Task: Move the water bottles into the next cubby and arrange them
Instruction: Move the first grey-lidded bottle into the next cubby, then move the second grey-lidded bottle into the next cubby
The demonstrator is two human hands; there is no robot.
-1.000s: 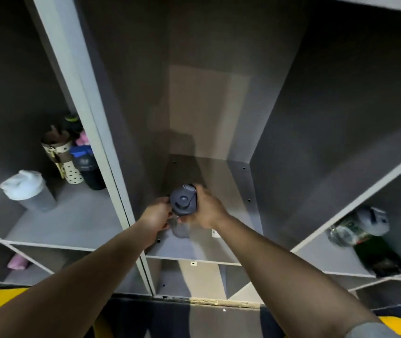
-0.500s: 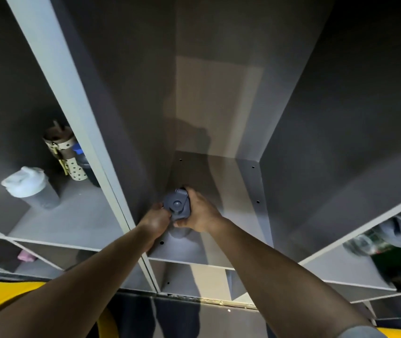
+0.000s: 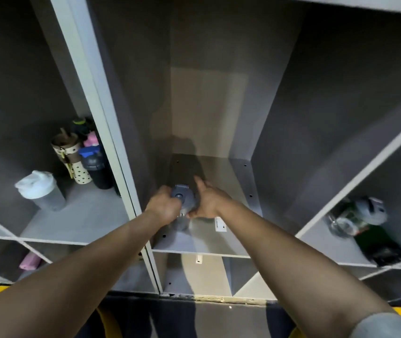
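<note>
A clear bottle with a grey-blue lid stands on the floor of the middle cubby, near its left wall. My left hand is wrapped around the bottle's left side at the lid. My right hand touches its right side with fingers spread and the index finger raised. In the left cubby stand a white-lidded shaker, a cream dotted bottle, a dark bottle with a blue lid, and a pink-topped and a green-capped bottle behind them.
The right cubby holds a clear bottle with a grey cap lying beside a dark green object. A pink item lies in a lower left cubby. A white divider post separates the left and middle cubbies.
The bottle has gone slightly deeper along the left wall of the middle cubby. My right hand has loosened, its fingers now spread off the lid.
</note>
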